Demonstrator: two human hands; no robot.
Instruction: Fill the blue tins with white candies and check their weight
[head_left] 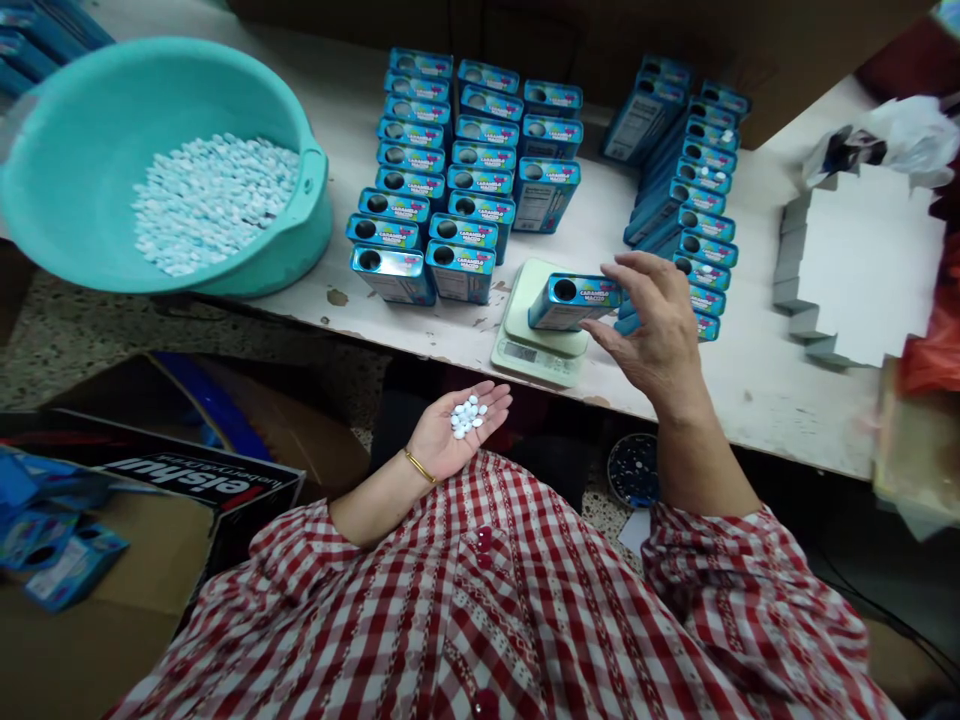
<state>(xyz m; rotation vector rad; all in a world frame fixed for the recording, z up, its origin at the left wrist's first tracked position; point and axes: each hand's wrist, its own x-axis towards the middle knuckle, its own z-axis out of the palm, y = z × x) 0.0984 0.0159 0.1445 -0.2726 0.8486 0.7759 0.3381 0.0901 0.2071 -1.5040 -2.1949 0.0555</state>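
Observation:
My left hand (442, 440) is held palm up near my lap, its fingers stretched out. A small heap of white oval candies (469, 417) rests on its palm and fingers. My right hand (652, 325) holds the right end of a blue box-shaped tin (574, 302) between thumb and fingers. That tin is on the pale green kitchen scale (547, 368), its dark round opening facing up at the left of its top. The numbers on the scale's display are too small to read.
A turquoise tub (307, 110) with many white candies stands left. Rows of similar tins (461, 258) fill the middle back; another row (705, 222) stands right, some with candies on top. White folded cartons (862, 260) lie far right. A cardboard box (150, 540) sits below left.

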